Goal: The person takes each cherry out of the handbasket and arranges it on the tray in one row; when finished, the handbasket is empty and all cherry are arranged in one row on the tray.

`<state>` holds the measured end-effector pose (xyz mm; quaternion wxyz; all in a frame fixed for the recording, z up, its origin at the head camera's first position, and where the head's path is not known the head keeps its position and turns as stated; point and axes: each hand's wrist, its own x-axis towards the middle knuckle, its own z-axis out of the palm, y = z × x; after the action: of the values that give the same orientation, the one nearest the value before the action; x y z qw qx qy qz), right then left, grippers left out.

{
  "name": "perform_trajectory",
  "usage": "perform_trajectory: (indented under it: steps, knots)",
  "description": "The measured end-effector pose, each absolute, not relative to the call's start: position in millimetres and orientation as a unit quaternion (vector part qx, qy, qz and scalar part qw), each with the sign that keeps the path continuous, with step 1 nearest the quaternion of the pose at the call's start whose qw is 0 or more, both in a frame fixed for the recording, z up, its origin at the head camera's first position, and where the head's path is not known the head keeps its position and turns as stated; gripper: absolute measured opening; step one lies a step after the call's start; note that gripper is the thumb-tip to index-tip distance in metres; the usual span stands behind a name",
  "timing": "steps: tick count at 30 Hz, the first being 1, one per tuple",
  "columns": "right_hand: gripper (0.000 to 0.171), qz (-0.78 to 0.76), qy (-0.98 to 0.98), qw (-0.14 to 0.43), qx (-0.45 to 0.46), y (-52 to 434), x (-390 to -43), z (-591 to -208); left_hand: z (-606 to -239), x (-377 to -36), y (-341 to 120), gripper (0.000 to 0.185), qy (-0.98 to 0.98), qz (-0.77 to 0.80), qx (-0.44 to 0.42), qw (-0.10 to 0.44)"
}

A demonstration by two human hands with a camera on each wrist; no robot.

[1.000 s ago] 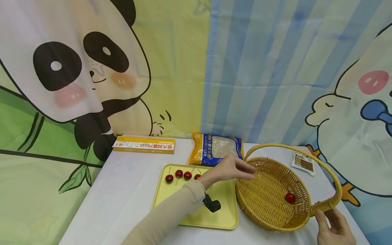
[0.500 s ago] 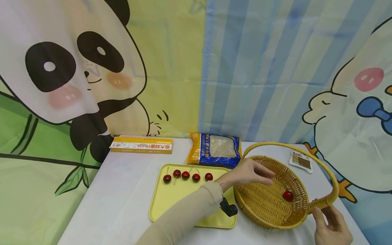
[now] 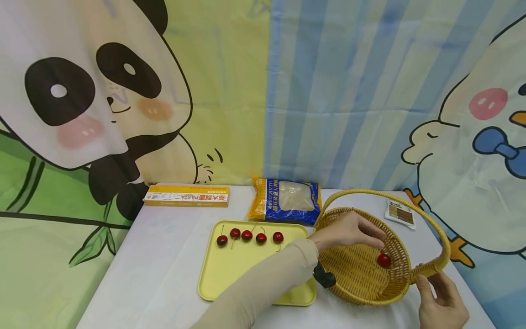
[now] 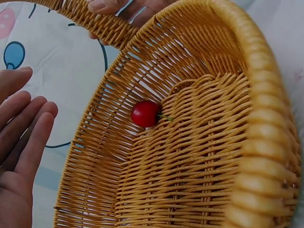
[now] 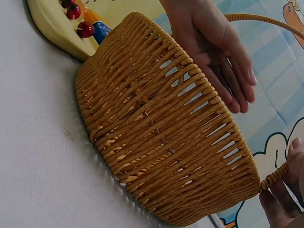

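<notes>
My left hand (image 3: 356, 232) reaches over the wicker basket (image 3: 353, 274), fingers fairly straight and nothing between them. Just below its fingertips, a single red cherry (image 3: 384, 260) lies inside against the basket's right side; the left wrist view shows the same cherry (image 4: 146, 113) with a short green stem. My right hand (image 3: 441, 299) pinches the base of the basket's arched handle (image 3: 431, 269) between thumb and fingers. Several stemmed cherries (image 3: 247, 236) sit in a row on the yellow tray (image 3: 230, 274), left of the basket.
Behind the tray lies a blue and orange pasta bag (image 3: 293, 201), with a long yellow pasta box (image 3: 186, 195) at the back left. A small packet (image 3: 400, 213) rests behind the basket. A printed curtain (image 3: 328, 91) hangs along the table's far edge.
My left hand has moved right, from the basket's left rim to above the cherry inside. My right hand keeps its grip at the handle's base. The head view has shifted slightly.
</notes>
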<state>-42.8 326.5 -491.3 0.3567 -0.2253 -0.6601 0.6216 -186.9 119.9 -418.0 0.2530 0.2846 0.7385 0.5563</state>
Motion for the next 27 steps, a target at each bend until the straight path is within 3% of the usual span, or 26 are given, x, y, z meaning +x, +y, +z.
perform_trajectory:
  steps: [27]
  knots:
    - [0.041, 0.639, -0.640, 0.375, -0.204, 322.9, -44.0, -489.3, -461.9, -201.4, 158.1, 0.016, 0.787, 0.526, 0.211, 0.244]
